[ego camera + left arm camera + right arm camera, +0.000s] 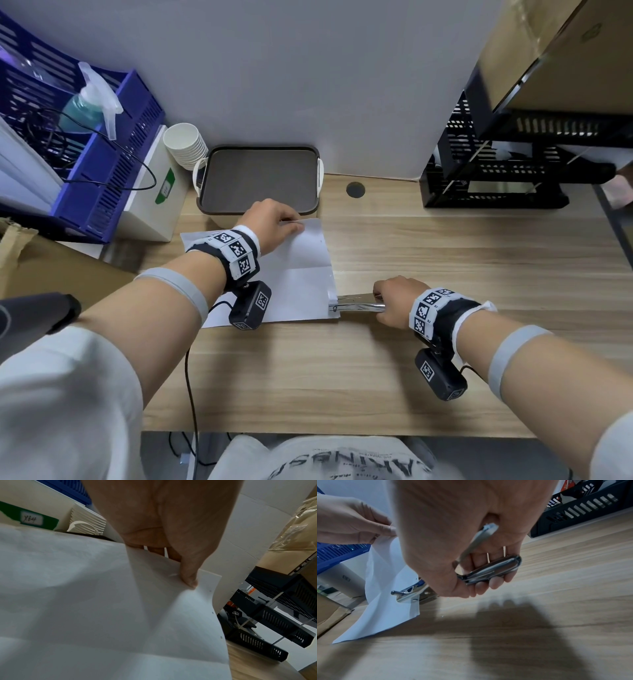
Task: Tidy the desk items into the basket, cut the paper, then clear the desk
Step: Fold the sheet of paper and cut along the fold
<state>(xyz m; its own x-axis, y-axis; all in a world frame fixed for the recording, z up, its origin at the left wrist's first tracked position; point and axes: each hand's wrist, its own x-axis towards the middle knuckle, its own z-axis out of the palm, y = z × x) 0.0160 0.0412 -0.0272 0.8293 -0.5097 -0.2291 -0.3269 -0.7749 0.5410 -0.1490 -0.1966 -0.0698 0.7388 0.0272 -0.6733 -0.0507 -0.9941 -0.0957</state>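
Note:
A white sheet of paper (301, 274) lies partly lifted on the wooden desk (445, 257). My left hand (293, 224) pinches its far edge, thumb (190, 582) on top and fingers behind the paper (102, 615). My right hand (385, 303) grips the handles of metal scissors (356, 303), fingers through the loops (488, 569). The blades (409, 595) sit at the paper's right edge near its near corner (385, 601). Behind the paper stands the basket (260, 148), dark-rimmed with white handles.
A blue file tray (113, 178) with a spray bottle (89, 102) stands at the back left, beside a white box (154, 192) and stacked paper cups (185, 144). Black stacked trays (496, 171) fill the back right. Cardboard (34, 260) lies at the left edge.

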